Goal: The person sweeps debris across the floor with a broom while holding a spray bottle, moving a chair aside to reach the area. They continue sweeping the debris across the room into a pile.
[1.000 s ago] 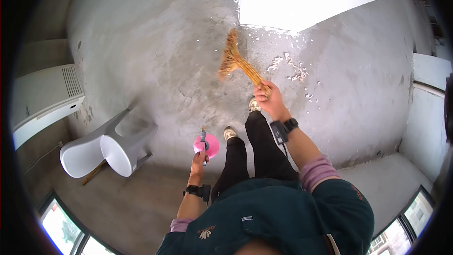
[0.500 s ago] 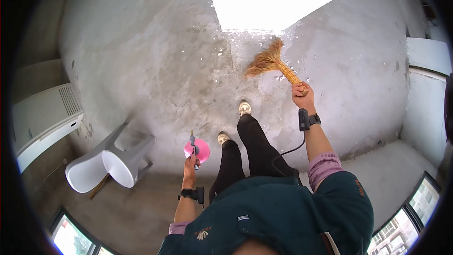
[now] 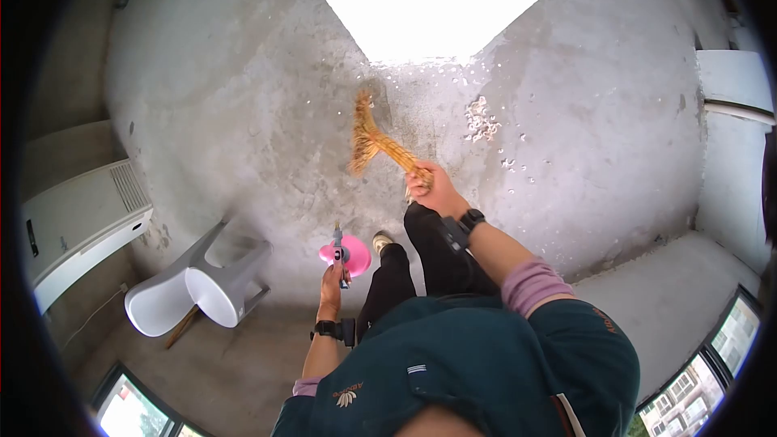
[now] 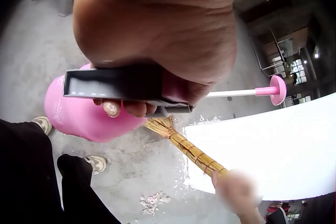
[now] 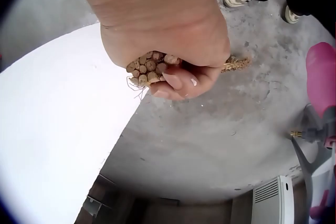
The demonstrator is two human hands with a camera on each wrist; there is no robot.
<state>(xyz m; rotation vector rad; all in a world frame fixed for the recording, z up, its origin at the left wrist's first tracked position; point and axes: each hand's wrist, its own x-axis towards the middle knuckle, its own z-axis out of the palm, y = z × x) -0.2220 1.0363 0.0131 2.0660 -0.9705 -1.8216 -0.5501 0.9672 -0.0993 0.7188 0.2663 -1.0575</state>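
My right hand (image 3: 433,186) grips the bound handle of a short straw broom (image 3: 392,150). The broom's bristles fan out to the left over the grey floor; the cut stalk ends (image 5: 149,69) stick out of my fist in the right wrist view. My left hand (image 3: 331,282) holds a pink spray bottle (image 3: 357,256) by its grey handle (image 4: 115,83), beside my left leg. A brass nozzle (image 5: 295,134) tips the sprayer. From behind my left hand runs a white rod with a pink round end (image 4: 277,90). White curled scraps (image 3: 481,120) lie in a loose patch right of the broom.
A large bright white surface (image 3: 437,0) borders the floor ahead, with white bits along its near edge. To my left stands a grey plastic chair (image 3: 214,291), and beyond it a white vented unit (image 3: 89,218). A white ledge (image 3: 736,81) is at the far right.
The broom swung right over the white scraps, then back left and nearer my feet. The scraps lie in a closer patch. The left hand keeps its hold on the spray bottle. The head view shifted.
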